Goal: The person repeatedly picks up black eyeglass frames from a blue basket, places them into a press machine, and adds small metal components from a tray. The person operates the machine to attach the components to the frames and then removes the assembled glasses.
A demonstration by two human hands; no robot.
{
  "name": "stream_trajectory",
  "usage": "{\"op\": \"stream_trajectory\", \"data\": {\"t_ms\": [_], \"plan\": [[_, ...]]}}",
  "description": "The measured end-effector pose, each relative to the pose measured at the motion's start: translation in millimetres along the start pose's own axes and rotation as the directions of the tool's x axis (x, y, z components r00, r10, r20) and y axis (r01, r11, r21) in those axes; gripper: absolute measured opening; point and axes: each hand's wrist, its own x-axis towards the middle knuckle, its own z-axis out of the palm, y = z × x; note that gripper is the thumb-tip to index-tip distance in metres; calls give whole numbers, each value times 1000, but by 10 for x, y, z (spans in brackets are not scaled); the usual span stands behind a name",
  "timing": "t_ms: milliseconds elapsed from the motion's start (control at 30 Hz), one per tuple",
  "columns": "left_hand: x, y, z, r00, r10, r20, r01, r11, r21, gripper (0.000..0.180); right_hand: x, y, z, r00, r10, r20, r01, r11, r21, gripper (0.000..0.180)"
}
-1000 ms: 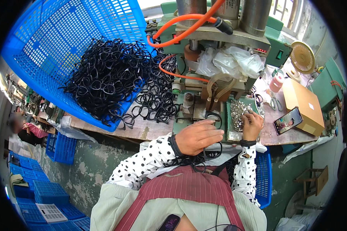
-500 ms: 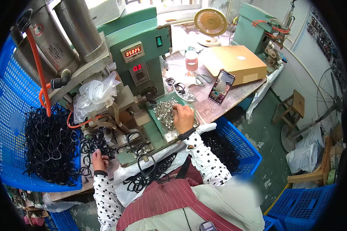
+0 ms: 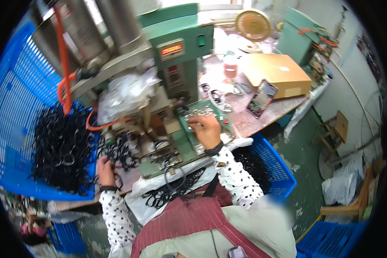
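Note:
My left hand (image 3: 106, 170) is at the left edge of a loose heap of black eyeglass frames (image 3: 120, 150), its fingers curled by a black frame's loop; motion blurs the grip. My right hand (image 3: 207, 131) reaches over the green tray at the machine, thumb and fingers pinched at a pile of small silvery metal pieces (image 3: 201, 111). Whatever is between those fingertips is too small to make out. Between my hands, a dark eyeglass frame (image 3: 175, 180) hangs at the front of the green press machine (image 3: 181, 32). More black frames (image 3: 176, 188) lie on white sheeting at my lap.
A blue basket (image 3: 71, 197) heaped with black frames stands left; another blue basket (image 3: 284, 174) sits right. Beyond the tray are a propped phone (image 3: 262, 98), a cardboard box (image 3: 284, 73), a jar (image 3: 230, 69) and a small fan (image 3: 253, 26). A wooden stool (image 3: 340, 124) stands on the floor.
The whole view has shifted, so the machine and table sit farther right. Against them, my left hand has moved left along the heap, and my right hand slightly left and nearer over the tray.

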Motion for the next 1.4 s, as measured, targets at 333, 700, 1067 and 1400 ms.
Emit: {"op": "stream_trajectory", "data": {"t_ms": [333, 700, 1067, 1400], "plan": [[-565, 469, 662, 793, 609, 23, -605, 781, 156, 19, 32, -878, 12, 961, -23, 277, -77, 936, 344, 21], [-1026, 933, 981, 78, 955, 286, -972, 10, 235, 39, 10, -1023, 385, 943, 217, 251, -318, 806, 499, 47], [-1042, 799, 1301, -51, 854, 518, -998, -28, -52, 42, 163, 85, 6, 999, 26, -28, -35, 903, -428, 41], [-1029, 705, 1327, -25, 867, 498, -998, 8, -64, 41, -181, 515, -84, 993, 66, 100, -6, 858, -514, 8]]}}
